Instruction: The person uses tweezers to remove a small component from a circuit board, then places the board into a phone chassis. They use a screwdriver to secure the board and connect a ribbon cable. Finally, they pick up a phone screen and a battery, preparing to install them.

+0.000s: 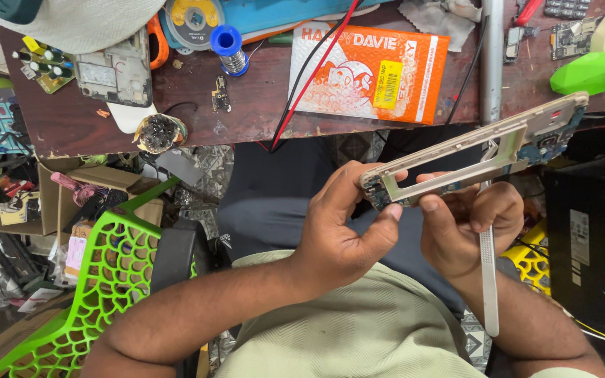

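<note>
Up close to the chest, the left hand (pixel 334 227) curls its thumb and fingers around the near end of a pale metal phone frame (pixel 470 150), held above the lap. Beside it, the right hand (pixel 467 224) pinches the frame's lower edge while gripping flat steel tweezers (pixel 488 280) that point down.

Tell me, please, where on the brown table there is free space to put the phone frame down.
The table is bare between the small circuit piece and the orange padded envelope, and along its front edge left of the red wire. The left corner around the dismantled phone and the far right are crowded.
</note>
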The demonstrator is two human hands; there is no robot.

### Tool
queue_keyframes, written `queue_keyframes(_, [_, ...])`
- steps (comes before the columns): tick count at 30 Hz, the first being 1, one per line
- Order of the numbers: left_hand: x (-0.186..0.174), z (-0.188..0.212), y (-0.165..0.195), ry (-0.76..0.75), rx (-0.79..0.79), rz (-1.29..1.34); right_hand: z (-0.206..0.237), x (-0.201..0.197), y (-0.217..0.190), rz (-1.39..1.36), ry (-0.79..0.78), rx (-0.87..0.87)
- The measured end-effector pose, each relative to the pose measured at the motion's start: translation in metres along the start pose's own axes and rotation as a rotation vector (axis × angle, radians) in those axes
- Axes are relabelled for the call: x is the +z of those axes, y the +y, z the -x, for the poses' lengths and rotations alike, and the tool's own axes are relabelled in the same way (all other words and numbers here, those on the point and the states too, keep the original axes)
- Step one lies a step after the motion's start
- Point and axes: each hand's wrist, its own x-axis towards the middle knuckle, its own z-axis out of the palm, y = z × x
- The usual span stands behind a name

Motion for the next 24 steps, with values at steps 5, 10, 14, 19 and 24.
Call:
queue_keyframes(5, [0.003,0.0,-0.002,-0.016,-0.023,0.066,0.001,-0.003,-0.002,0.066,0.003,0.001])
queue_keyframes(10, [0.005,0.002,-0.004,-0.02,-0.069,0.17,0.007,-0.005,0.0,0.242,0.017,-0.082])
queue_keyframes(14, [0.006,0.002,-0.007,-0.027,-0.126,0.28,0.012,-0.009,-0.003,0.3,-0.014,-0.077])
queue_keyframes(19, [0.006,0.002,-0.008,-0.03,-0.142,0.346,0.013,-0.012,-0.006,0.355,-0.034,-0.069])
queue_keyframes(24, [0.007,0.003,-0.01,-0.028,-0.164,0.397,0.012,-0.011,-0.008,0.389,-0.045,-0.078])
